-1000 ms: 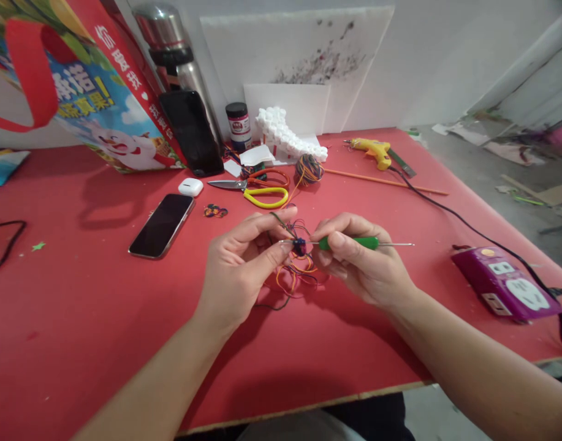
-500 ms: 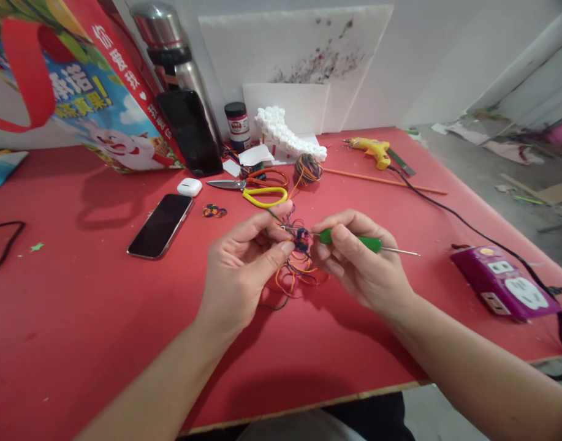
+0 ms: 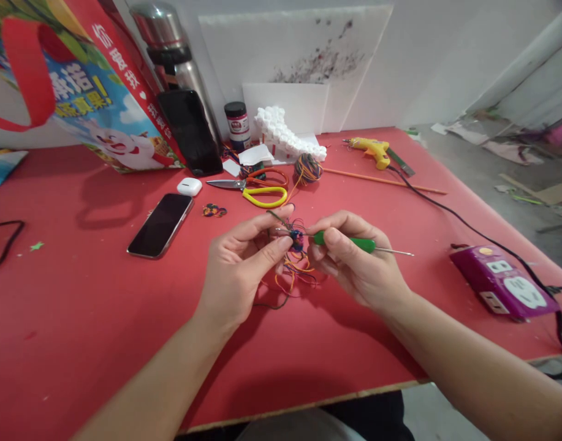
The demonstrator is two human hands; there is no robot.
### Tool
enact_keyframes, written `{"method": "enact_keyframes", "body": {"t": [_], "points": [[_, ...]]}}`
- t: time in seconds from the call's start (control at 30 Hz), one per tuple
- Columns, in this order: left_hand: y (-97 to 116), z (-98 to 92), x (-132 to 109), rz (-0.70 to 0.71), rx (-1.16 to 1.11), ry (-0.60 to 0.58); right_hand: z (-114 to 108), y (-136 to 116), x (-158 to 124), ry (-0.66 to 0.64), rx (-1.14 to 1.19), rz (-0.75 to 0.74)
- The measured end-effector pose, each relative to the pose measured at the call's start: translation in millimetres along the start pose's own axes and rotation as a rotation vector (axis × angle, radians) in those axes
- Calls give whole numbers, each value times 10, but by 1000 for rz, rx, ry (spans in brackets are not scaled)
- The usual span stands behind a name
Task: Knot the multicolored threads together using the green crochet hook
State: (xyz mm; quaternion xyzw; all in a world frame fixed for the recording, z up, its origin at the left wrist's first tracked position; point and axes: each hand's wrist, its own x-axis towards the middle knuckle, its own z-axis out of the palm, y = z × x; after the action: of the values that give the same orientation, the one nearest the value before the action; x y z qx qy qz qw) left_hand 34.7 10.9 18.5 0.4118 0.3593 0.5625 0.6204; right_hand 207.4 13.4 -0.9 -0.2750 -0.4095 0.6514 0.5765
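Between thumb and fingers, my left hand (image 3: 244, 257) pinches a small multicoloured crochet piece (image 3: 298, 240). A dark green strand runs over its raised index finger. My right hand (image 3: 361, 260) grips the green handle of a double-ended crochet hook (image 3: 352, 241). The hook's left end passes at the crochet piece and its tip shows just beyond, near the left fingers. Loose orange, pink and dark yarn ends (image 3: 295, 269) hang below the piece onto the table. An orange strand leads back to a multicoloured yarn ball (image 3: 307, 168).
Scissors (image 3: 265, 195), a small crocheted piece (image 3: 214, 211), a phone (image 3: 161, 225) and a white earbud case (image 3: 189, 186) lie left of the yarn ball. A yellow glue gun (image 3: 370, 150), an orange stick (image 3: 386, 180) and a purple power socket (image 3: 505, 282) are on the right.
My right hand and the crochet hook have shifted slightly left, the hook tip reaching further past the crochet piece. The piece has moved a little left and turned slightly.
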Motion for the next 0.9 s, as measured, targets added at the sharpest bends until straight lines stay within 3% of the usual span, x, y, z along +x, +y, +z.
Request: {"method": "enact_keyframes", "body": {"t": [0.37,0.6,0.8,0.9], "points": [[-67,29,25,-35,-92,-5,-82,-29,-73,-175,-153,-113],[-99,96,-39,-30,-129,66,-70,40,-53,-20,-134,-143],[-119,80,-10,-37,-103,72,-49,36,-89,-83,-111,-129],[-111,81,-17,-15,-102,60,-24,13,-82,-46,-84,-106]]}}
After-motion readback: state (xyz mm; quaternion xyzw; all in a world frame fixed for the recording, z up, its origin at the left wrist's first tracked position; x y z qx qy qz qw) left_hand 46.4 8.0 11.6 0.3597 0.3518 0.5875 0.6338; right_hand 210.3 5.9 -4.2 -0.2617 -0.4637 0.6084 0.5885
